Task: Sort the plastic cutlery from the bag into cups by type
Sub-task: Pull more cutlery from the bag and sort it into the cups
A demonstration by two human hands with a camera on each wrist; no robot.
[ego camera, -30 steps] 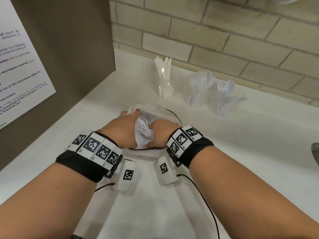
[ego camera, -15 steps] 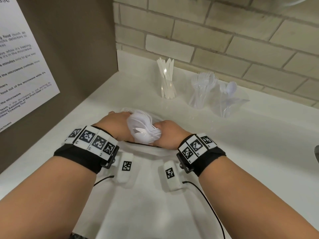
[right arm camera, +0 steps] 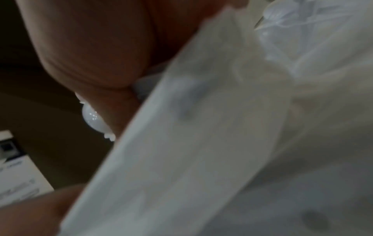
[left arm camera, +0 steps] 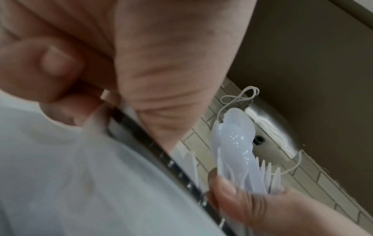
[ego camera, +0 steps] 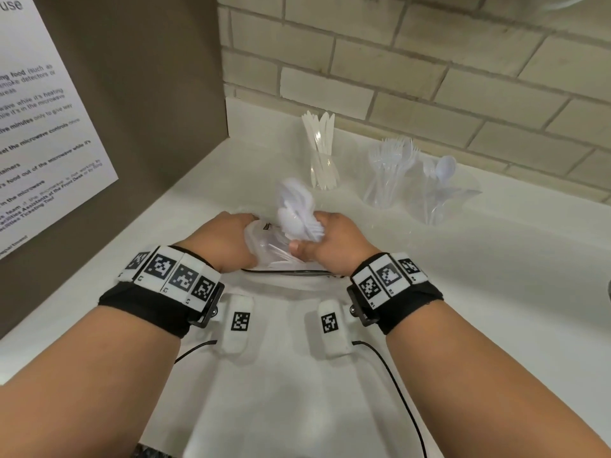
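The right hand (ego camera: 330,239) is closed round a mixed bundle of cutlery (ego camera: 296,213), spoon bowls and fork tines fanning out above its fingers. Just to its left, the left hand (ego camera: 228,241) pinches the mouth of the clear bag (ego camera: 264,246), which lies on the counter (ego camera: 463,276) between the two hands with a few pieces inside.

To do this step well, I judge the left hand should pin the bag flat while the right draws the bundle straight up and clear of the film, so no tine snags. The bundle looks mixed, so it needs splitting before dropping.

Beyond the right hand stand three clear cups: the knife cup (ego camera: 322,173) nearest, the fork cup (ego camera: 385,186) further right, the spoon cup (ego camera: 433,200) rightmost.

A small dark label on the bag is too blurred to read. Far left of the left hand, a wall notice (ego camera: 43,137) shows fragments: "food", "minutes", "microwave", "Front Desk".
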